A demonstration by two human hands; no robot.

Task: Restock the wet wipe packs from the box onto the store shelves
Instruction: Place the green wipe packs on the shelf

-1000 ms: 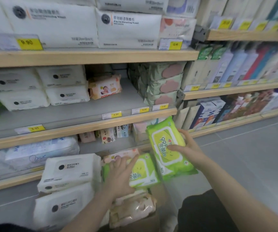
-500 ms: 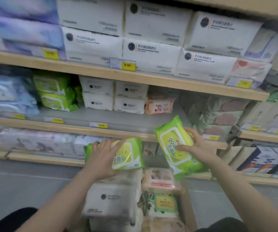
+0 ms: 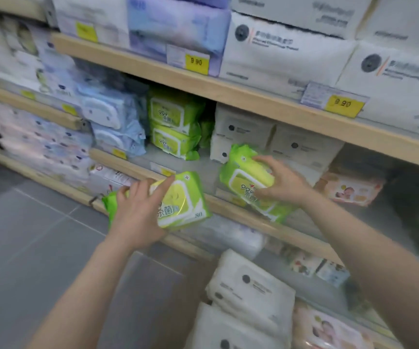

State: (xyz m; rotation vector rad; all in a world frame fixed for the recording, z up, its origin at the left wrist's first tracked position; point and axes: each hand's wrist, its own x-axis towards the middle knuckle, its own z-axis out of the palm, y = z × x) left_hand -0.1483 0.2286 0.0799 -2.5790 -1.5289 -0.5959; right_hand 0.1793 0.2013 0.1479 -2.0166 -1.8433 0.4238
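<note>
The left hand [image 3: 137, 217] grips a lime-green soft plastic wet wipe pack with a yellow flip lid [image 3: 183, 202] from above, fingers curled over its near edge, holding it level in front of the light wooden shelf lip [image 3: 241, 212]. The right hand [image 3: 282, 183] clasps a second, identical green pack [image 3: 243, 182], tilted over that lip, likely to slide it in beside the two matching green packs stacked on the shelf [image 3: 173, 129]. Both are glossy, pillowy and slightly crumpled, with printed labels. White wrapped packs in the box [image 3: 251, 285] wait below
</note>
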